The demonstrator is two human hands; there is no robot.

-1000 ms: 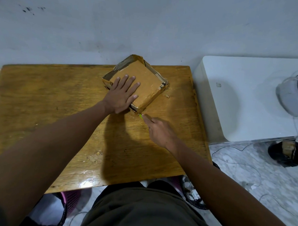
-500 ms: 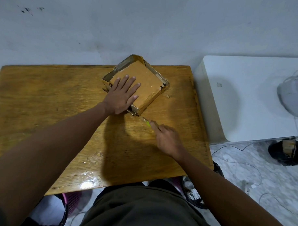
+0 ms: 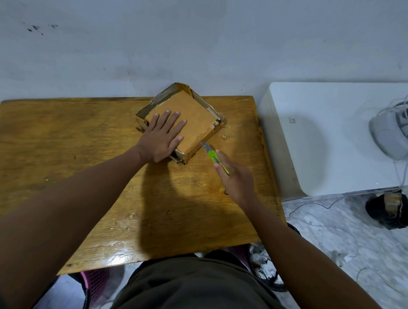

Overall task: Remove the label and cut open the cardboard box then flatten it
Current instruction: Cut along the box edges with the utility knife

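Moved since earlier: right hand has drawn its utility knife away from the near corner of the cardboard box and swung it round to the box's right side, with the blade now in the air just off that edge. Left hand has stayed flat on the lid, and the box has not shifted.
Wooden table: large brown top carrying the box, which sits at its far edge near the wall, turned like a diamond.
Cardboard box: low, square and tan, with worn, frayed edges and torn dark tape along its far-left side. Layers gape at the near corner. A small printed mark shows near its right corner.
Progress: judged partway. The top face looks bare, so the label seems to be off already. The near corner looks slit, though the cuts cannot be read for certain. The box keeps its shape, so more cutting and all the flattening remain.
Left hand: palm down with fingers straight and spread, pressing the near-left part of the lid and gripping nothing.
Right hand: fingers curled round the knife's handle, forefinger stretched along it, just right of the box's near corner.
Utility knife: lime green body with a short grey blade pointing at the box's right side, not quite touching.
Cardboard scrap: small crumb on the table, just right of the box.
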